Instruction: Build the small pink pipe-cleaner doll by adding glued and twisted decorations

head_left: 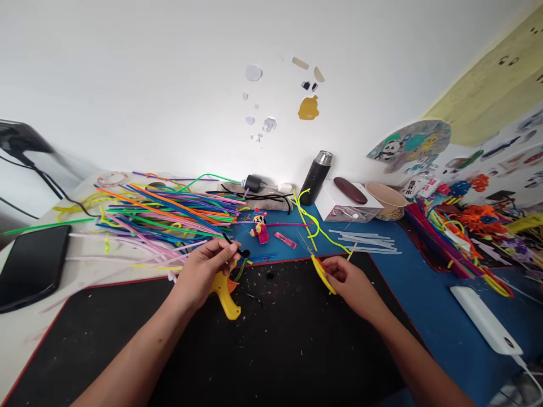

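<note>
1. scissors: bright yellow handles, grey blades.
2. held pipe cleaner: plain black.
3. glue gun: yellow body, orange trigger.
4. mat: black, flecked with pale specks, edged in thin red.
5. tabletop: blue to the right, off-white to the left.
6. heaped pipe cleaners: orange, blue, green, purple, pink and yellow, crisscrossed like stripes.
7. small figure: mostly hot pink, with yellow, red and blue.
8. flask: black, silver top.
9. oval case: dark maroon.
10. slim sticks: milky white.
11. power strip: white.
12. wall: whitish.
13. bell-like sticker: mustard yellow.
</note>
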Motion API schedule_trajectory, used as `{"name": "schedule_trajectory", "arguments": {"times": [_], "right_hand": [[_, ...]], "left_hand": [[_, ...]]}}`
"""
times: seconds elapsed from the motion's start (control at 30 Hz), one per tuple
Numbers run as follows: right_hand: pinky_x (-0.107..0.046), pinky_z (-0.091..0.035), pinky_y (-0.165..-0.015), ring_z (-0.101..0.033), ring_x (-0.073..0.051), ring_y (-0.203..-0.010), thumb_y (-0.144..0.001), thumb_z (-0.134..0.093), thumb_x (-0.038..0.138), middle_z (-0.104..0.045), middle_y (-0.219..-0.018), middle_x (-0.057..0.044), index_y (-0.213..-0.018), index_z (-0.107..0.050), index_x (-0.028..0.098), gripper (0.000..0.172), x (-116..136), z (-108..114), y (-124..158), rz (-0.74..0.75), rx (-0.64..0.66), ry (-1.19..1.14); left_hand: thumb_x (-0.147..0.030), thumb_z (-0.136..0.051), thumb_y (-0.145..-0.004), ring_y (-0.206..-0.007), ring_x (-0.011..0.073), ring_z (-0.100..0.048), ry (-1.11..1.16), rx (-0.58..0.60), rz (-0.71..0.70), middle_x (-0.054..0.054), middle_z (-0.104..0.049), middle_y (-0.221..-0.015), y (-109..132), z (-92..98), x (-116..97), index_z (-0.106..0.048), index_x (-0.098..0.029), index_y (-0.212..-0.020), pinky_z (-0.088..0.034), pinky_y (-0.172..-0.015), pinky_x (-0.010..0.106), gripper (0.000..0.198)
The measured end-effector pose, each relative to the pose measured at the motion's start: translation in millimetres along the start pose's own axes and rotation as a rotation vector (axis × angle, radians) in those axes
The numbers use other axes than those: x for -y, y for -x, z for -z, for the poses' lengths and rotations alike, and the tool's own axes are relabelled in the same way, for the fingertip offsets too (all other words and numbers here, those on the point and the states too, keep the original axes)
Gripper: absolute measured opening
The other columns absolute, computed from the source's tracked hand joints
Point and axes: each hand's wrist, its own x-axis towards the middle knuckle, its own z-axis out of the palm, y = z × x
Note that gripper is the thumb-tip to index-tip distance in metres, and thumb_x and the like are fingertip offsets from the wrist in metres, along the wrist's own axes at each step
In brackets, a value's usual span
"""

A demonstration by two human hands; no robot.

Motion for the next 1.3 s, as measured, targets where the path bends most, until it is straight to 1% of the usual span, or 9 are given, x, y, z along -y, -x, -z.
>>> {"name": "schedule_trajectory", "arguments": {"times": [0.1, 0.23, 0.33, 0.43, 0.57, 0.7, 0.87, 1.07, 1.3], "right_hand": [[-0.029, -0.044, -0.058, -0.054, -0.014, -0.061, -0.076, -0.086, 0.048, -0.063, -0.082, -0.001, -0.102, -0.068, 0.019, 0.043, 12, 0, 19, -0.025, 0.039, -0.41], [-0.028, -0.041, -0.054, -0.042, -0.007, -0.048, -0.082, -0.084, 0.059, -0.066, -0.085, -0.002, -0.111, -0.069, 0.023, 0.049, 29, -17, 40, 0.13, 0.047, -0.861], [-0.022, -0.028, -0.041, -0.036, -0.003, -0.04, -0.084, -0.083, 0.059, -0.062, -0.081, 0.0, -0.115, -0.07, 0.022, 0.05, 39, -50, 44, 0.165, 0.334, -1.007], [-0.019, -0.027, -0.039, -0.038, -0.003, -0.034, -0.087, -0.084, 0.046, -0.057, -0.066, 0.007, -0.125, -0.065, 0.02, 0.05, 46, -82, 40, 0.088, 0.575, -1.015], [-0.02, -0.04, -0.045, -0.057, -0.01, -0.043, -0.088, -0.083, 0.049, -0.062, -0.064, 0.005, -0.117, -0.063, 0.019, 0.046, 55, -97, 36, 0.141, 0.619, -0.981], [-0.033, -0.055, -0.071, -0.079, -0.025, -0.078, -0.084, -0.08, 0.069, -0.08, -0.087, -0.012, -0.12, -0.061, 0.018, 0.065, 66, -89, 36, 0.212, 0.752, -0.877], [-0.048, -0.051, -0.101, -0.074, -0.036, -0.117, -0.069, -0.073, 0.089, -0.076, -0.123, -0.025, -0.128, -0.062, 0.016, 0.094, 73, -92, 32, 0.206, 0.886, -0.737], [-0.028, -0.05, -0.053, -0.075, -0.022, -0.058, -0.088, -0.066, 0.079, -0.076, -0.092, -0.015, -0.117, -0.063, 0.014, 0.071, 77, -110, 32, 0.051, 0.762, -0.649], [-0.021, -0.046, -0.045, -0.067, -0.015, -0.048, -0.085, -0.067, 0.08, -0.071, -0.078, -0.005, -0.112, -0.062, 0.014, 0.071, 97, -118, 37, -0.035, 0.737, -0.554]], "left_hand": [[-0.05, -0.092, -0.073, -0.058, 0.0093, -0.053, 0.033, -0.001, 0.013, 0.002, -0.069, -0.071, 0, -0.1, 2, -0.071, -0.016, -0.07, -0.042, -0.054, 0.02, 0.041], [-0.048, -0.093, -0.072, -0.061, 0.0104, -0.056, 0.088, 0.002, 0.051, 0.003, -0.07, -0.074, 0, -1.9, 4, -0.071, -0.016, -0.074, -0.042, -0.052, 0.019, 0.039], [-0.047, -0.094, -0.071, -0.06, 0.0104, -0.056, 0.108, 0.007, 0.063, 0.003, -0.069, -0.073, 0, -3.4, 4, -0.07, -0.016, -0.073, -0.041, -0.052, 0.019, 0.04], [-0.048, -0.095, -0.068, -0.058, 0.0101, -0.054, 0.121, -0.02, 0.04, 0.002, -0.068, -0.071, 0, -3.3, 0, -0.07, -0.016, -0.071, -0.04, -0.051, 0.02, 0.041], [-0.049, -0.094, -0.07, -0.057, 0.0091, -0.051, 0.104, -0.071, -0.018, 0.001, -0.067, -0.07, 1, 0.0, -7, -0.069, -0.016, -0.07, -0.039, -0.052, 0.02, 0.041], [-0.048, -0.087, -0.079, -0.055, 0.0082, -0.047, 0.027, -0.111, -0.119, -0.001, -0.063, -0.067, 3, 5.2, -11, -0.067, -0.017, -0.07, -0.036, -0.053, 0.021, 0.038], [-0.044, -0.084, -0.084, -0.058, 0.0095, -0.043, 0.048, -0.178, -0.222, -0.004, -0.056, -0.063, 4, 10.7, -15, -0.063, -0.018, -0.069, -0.036, -0.057, 0.022, 0.036], [-0.042, -0.083, -0.086, -0.062, 0.0113, -0.046, 0.043, -0.261, -0.313, -0.003, -0.057, -0.065, 6, 10.6, -20, -0.066, -0.019, -0.071, -0.038, -0.06, 0.023, 0.032], [-0.046, -0.082, -0.085, -0.062, 0.0126, -0.048, -0.167, -0.342, -0.352, -0.002, -0.064, -0.071, 14, 5.4, -25, -0.069, -0.02, -0.074, -0.039, -0.059, 0.024, 0.031]]}}
